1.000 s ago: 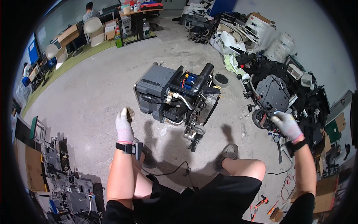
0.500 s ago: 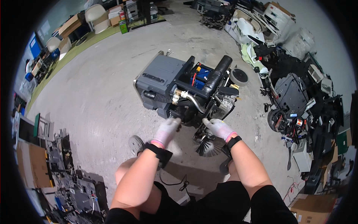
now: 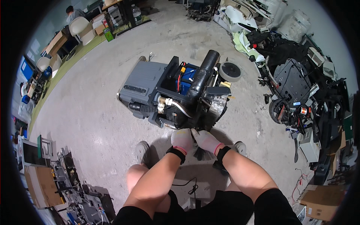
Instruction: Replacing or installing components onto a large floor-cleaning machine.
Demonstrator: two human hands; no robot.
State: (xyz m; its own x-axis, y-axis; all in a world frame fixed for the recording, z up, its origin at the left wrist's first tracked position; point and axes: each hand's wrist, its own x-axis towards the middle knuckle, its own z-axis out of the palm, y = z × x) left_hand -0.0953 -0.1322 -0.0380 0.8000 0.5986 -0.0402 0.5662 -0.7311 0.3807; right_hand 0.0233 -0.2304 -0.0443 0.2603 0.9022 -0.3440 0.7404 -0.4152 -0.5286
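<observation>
In front of me on the concrete floor lies a partly stripped machine, apparently a floor cleaner. It has a grey tank (image 3: 140,78), a thick black tube (image 3: 202,75), a blue block (image 3: 185,84) with red and orange wiring, a ribbed black hose (image 3: 144,108) and a silver hose (image 3: 182,107). My left hand (image 3: 182,138) and my right hand (image 3: 207,142), both in whitish gloves, meet at its near underside with fingers drawn together. Whatever they grip there is hidden. A dark bristle brush (image 3: 202,153) shows just below my right hand.
A round grey wheel (image 3: 230,71) sits at the machine's far right. Dismantled parts (image 3: 296,86) pile along the right wall. More metal parts (image 3: 88,202) and a cardboard box (image 3: 43,185) are at lower left. A cable (image 3: 193,185) lies between my legs. Another person (image 3: 75,13) sits far left.
My hands have come together from apart, the right one moving left and the left one rightward and lower. The machine appears further left in view, and my view has shifted.
</observation>
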